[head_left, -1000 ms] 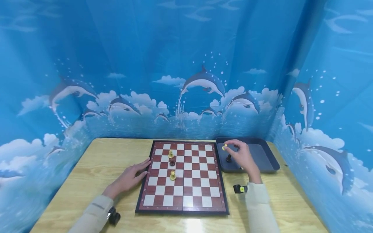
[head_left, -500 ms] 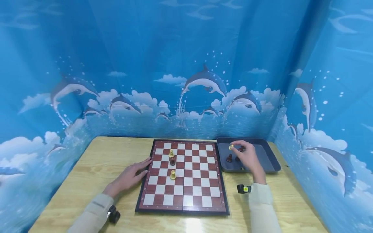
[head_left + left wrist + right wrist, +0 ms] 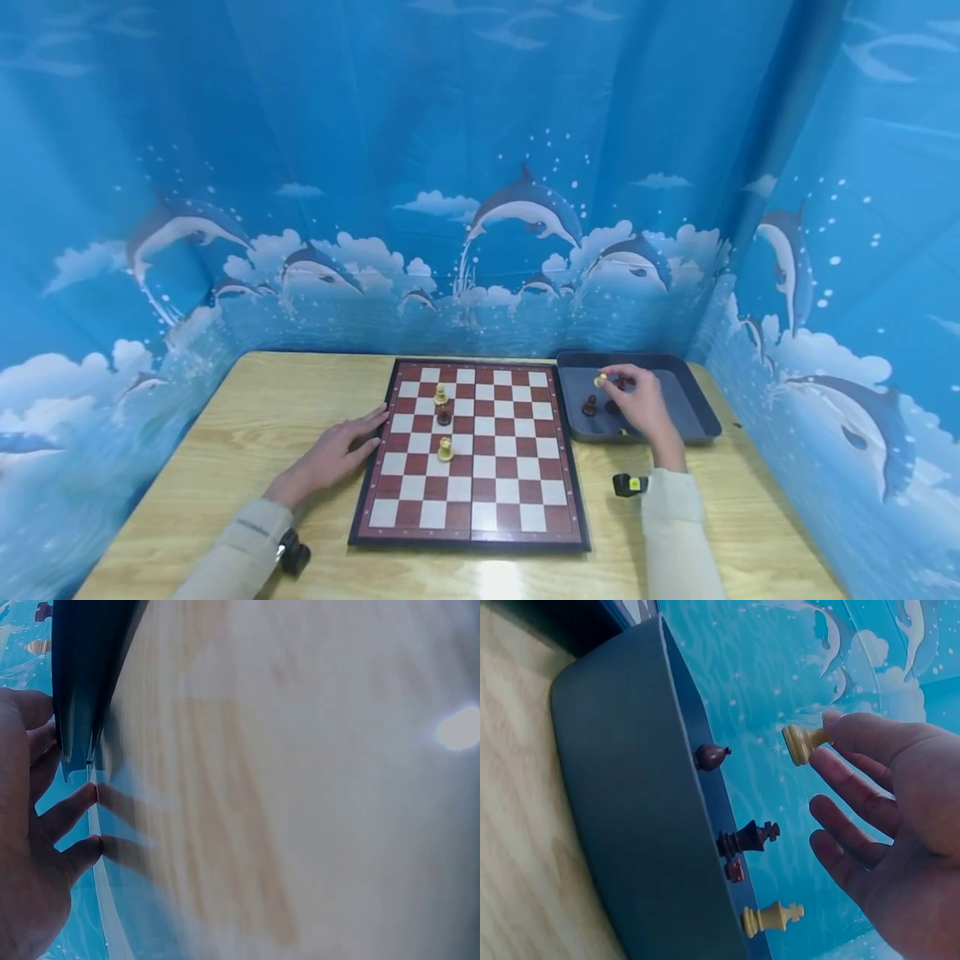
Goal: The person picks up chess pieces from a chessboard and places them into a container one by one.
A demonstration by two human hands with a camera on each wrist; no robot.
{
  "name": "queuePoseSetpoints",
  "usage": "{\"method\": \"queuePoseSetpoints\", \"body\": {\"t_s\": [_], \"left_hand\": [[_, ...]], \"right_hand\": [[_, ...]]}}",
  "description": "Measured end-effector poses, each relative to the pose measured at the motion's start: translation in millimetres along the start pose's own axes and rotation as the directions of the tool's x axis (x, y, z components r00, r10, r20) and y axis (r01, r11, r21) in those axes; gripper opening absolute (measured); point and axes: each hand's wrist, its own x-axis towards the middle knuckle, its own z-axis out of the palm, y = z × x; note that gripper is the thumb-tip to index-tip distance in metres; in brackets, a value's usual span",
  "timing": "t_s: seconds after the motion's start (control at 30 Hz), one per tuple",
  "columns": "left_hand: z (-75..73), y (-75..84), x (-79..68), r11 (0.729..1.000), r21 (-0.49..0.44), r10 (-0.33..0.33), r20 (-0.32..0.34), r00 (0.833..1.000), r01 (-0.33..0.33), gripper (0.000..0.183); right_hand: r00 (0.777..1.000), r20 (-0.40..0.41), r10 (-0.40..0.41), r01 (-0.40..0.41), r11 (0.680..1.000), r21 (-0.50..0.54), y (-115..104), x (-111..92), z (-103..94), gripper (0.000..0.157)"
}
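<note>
My right hand (image 3: 642,407) pinches a small cream chess piece (image 3: 801,744) between thumb and fingertips, its round base showing and its top hidden by the fingers. It hangs above the grey tray (image 3: 690,408). My left hand (image 3: 333,454) lies on the table, fingertips touching the left edge of the chessboard (image 3: 517,471). Standing on the board's left half are a cream piece (image 3: 440,395), a dark piece (image 3: 444,415) right in front of it, and a cream rook (image 3: 446,450) nearer me.
In the tray stand a dark bishop (image 3: 712,757), a dark king (image 3: 750,838) and a cream king (image 3: 774,918). The tray adjoins the board's right side at the back of the wooden table (image 3: 292,392). A blue dolphin curtain (image 3: 360,167) hangs behind.
The right hand has shifted right over the tray with the cream chess piece, mostly in the first half second. Dark pieces in the tray show more. The left hand stays at the board's edge.
</note>
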Motion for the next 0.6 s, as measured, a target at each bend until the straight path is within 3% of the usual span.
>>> {"method": "queuePoseSetpoints", "body": {"t_s": [0.6], "left_hand": [[1.3,-1.6,0.0,1.000,0.001,0.002,0.000,1.000,-0.002,0.050]], "right_hand": [[0.997,0.047,0.064,-0.063,0.998,-0.025,9.6,0.0,4.4,0.023]]}}
